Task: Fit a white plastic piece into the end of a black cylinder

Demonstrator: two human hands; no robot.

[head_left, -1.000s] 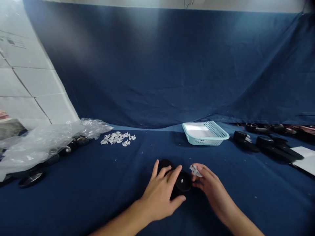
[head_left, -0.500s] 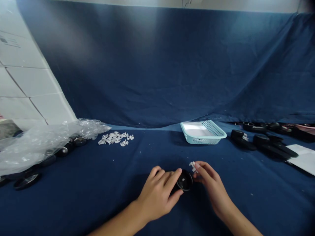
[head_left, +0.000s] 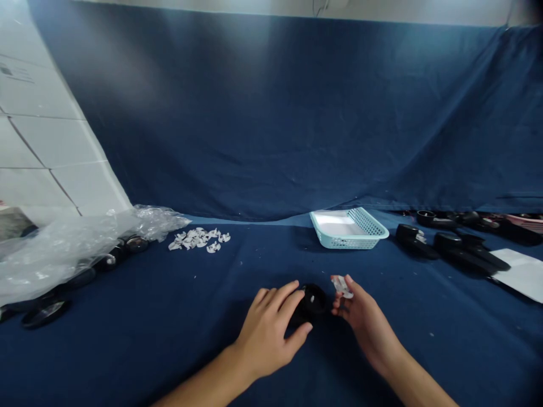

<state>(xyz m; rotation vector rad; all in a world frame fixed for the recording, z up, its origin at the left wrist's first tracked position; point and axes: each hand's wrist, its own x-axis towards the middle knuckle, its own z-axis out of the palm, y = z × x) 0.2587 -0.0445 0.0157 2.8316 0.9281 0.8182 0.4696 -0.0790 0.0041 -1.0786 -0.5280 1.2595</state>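
While left hand (head_left: 267, 333) clasps black part (head_left: 311, 302), apparently round face up, right hand (head_left: 360, 316) pinches clip (head_left: 341, 286).

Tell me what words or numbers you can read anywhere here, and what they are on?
No words or numbers can be read.
White panel at the far left: a small dark printed mark, too blurred to read.
White sheet at the right: shows no print.
Black round part under the left hand and the small white piece in the right hand: no lettering shows.
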